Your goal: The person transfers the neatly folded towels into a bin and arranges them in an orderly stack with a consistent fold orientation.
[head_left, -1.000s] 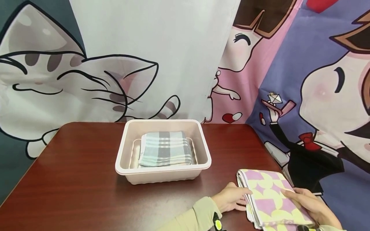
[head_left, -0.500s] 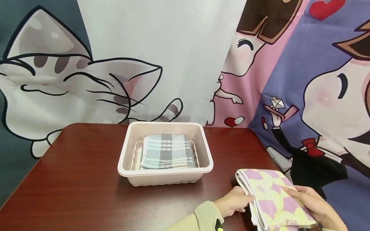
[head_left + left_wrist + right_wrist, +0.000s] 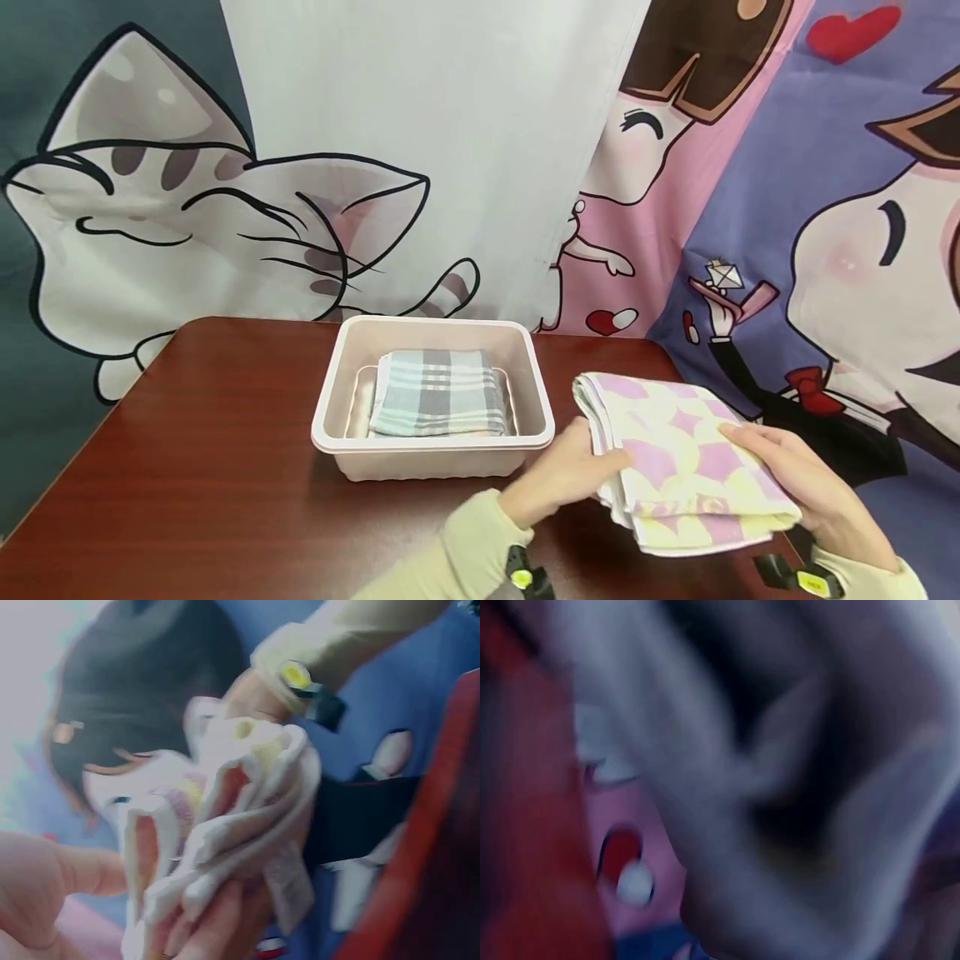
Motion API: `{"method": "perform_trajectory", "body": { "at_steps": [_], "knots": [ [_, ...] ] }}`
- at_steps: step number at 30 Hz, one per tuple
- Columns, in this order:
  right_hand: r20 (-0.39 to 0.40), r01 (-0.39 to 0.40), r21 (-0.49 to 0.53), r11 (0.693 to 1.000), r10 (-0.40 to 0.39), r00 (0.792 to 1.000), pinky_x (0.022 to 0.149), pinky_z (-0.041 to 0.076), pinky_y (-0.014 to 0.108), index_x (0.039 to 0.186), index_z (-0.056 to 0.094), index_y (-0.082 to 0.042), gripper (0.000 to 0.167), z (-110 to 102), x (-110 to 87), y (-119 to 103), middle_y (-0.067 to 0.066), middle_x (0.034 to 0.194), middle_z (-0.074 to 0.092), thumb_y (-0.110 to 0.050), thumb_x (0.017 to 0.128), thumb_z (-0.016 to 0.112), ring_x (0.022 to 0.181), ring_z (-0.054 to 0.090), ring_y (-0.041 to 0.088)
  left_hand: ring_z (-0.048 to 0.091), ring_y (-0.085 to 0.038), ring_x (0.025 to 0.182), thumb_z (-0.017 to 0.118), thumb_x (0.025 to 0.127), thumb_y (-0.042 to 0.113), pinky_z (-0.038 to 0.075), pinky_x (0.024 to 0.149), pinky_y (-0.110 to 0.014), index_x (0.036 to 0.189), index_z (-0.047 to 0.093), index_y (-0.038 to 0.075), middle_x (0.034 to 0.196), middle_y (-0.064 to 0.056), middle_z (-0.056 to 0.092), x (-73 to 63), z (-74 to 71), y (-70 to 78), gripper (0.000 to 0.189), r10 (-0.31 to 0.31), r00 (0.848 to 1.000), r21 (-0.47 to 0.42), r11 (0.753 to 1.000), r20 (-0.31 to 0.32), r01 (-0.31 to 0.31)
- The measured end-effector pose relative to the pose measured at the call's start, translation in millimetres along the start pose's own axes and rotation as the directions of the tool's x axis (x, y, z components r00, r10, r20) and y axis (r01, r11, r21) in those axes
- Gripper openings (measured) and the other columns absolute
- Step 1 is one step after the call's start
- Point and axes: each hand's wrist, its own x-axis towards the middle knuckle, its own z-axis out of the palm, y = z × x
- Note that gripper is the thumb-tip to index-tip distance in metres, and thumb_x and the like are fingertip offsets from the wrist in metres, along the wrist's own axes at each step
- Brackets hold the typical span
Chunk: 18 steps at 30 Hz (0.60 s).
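Note:
A folded towel (image 3: 682, 450) with a purple and pale yellow pattern and white edges is held above the table's right side. My left hand (image 3: 562, 471) grips its left edge, thumb on top and fingers underneath. On the opposite edge my right hand (image 3: 795, 483) pinches it the same way, its fingers hidden below the cloth. The left wrist view shows the towel's layered white folds (image 3: 225, 832) between thumb and fingers. In the right wrist view the blurred towel (image 3: 780, 825) fills most of the picture. A grey-and-white checked towel (image 3: 438, 392) lies folded inside a cream plastic basin (image 3: 435, 458).
The basin stands toward the back of the reddish-brown table (image 3: 225, 500), left of the held towel. Behind the table hangs a cartoon-printed backdrop (image 3: 450, 108). The table's right edge runs beneath the towel and right hand.
Both hands have lifted the purple-and-yellow towel off the table and moved it up and leftward, closer to the basin. The left hand has gone from touching its edge to gripping it.

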Motion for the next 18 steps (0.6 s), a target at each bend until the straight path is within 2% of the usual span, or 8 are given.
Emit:
{"method": "perform_trajectory", "body": {
  "at_steps": [2,4,7,10,14,18],
  "knots": [
    [-0.011,0.052,0.004,0.999,-0.052,0.999,0.054,0.053,0.041,0.101,0.060,-0.023,0.020,13,5.8,-15,0.005,0.077,0.068,-0.029,0.098,0.042,0.063,0.067,0.024,0.060,-0.006,0.062,0.067,0.079,0.014,0.050,0.058,-0.022,0.099,0.061,0.011,0.075,0.002,0.066,-4.6,-18.3,13.1,0.021,0.050,0.998,0.006,0.999,0.037,-0.051],
    [0.012,0.082,0.057,0.995,-0.083,0.996,0.055,0.053,0.041,0.105,0.059,-0.019,0.020,29,13.6,-29,0.005,0.078,0.068,-0.029,0.098,0.042,0.064,0.067,0.023,0.063,-0.009,0.064,0.066,0.081,0.010,0.052,0.059,-0.026,0.102,0.061,0.006,0.079,-0.003,0.068,-9.8,-38.3,23.6,0.022,0.087,0.993,-0.042,0.996,0.083,-0.083],
    [0.066,0.114,0.160,0.981,-0.125,0.990,0.058,0.054,0.038,0.106,0.058,-0.013,0.022,55,27.2,-48,0.004,0.080,0.069,-0.028,0.098,0.043,0.067,0.067,0.020,0.065,-0.013,0.073,0.062,0.084,0.006,0.054,0.067,-0.030,0.108,0.059,0.002,0.090,-0.011,0.068,-17.6,-72.6,36.2,0.025,0.103,0.984,-0.109,0.990,0.148,-0.087],
    [0.107,0.127,0.236,0.963,-0.156,0.982,0.060,0.055,0.034,0.103,0.061,-0.010,0.023,83,43.3,-62,0.003,0.081,0.069,-0.026,0.097,0.046,0.069,0.068,0.018,0.065,-0.018,0.077,0.057,0.087,0.003,0.054,0.069,-0.035,0.115,0.054,-0.004,0.099,-0.019,0.066,-24.5,-109.7,43.8,0.029,0.076,0.978,-0.174,0.984,0.195,-0.042],
    [0.142,0.127,0.275,0.953,-0.171,0.975,0.063,0.055,0.033,0.098,0.064,-0.008,0.021,120,69.6,-76,0.004,0.082,0.070,-0.024,0.095,0.050,0.072,0.067,0.017,0.065,-0.018,0.076,0.059,0.086,0.006,0.054,0.068,-0.034,0.122,0.043,-0.005,0.102,-0.019,0.064,-32.8,-156.7,47.7,0.040,-0.028,0.994,-0.113,0.993,0.107,0.040],
    [0.189,0.078,0.321,0.944,-0.145,0.971,0.070,0.054,0.036,0.104,0.060,-0.002,0.024,156,97.1,-84,0.007,0.088,0.069,-0.022,0.093,0.054,0.078,0.067,0.019,0.063,-0.020,0.080,0.059,0.085,0.007,0.054,0.073,-0.037,0.124,0.038,-0.006,0.105,-0.019,0.061,-38.0,-198.0,42.4,0.046,-0.114,0.994,-0.086,0.990,0.002,0.113]
  ]
}}
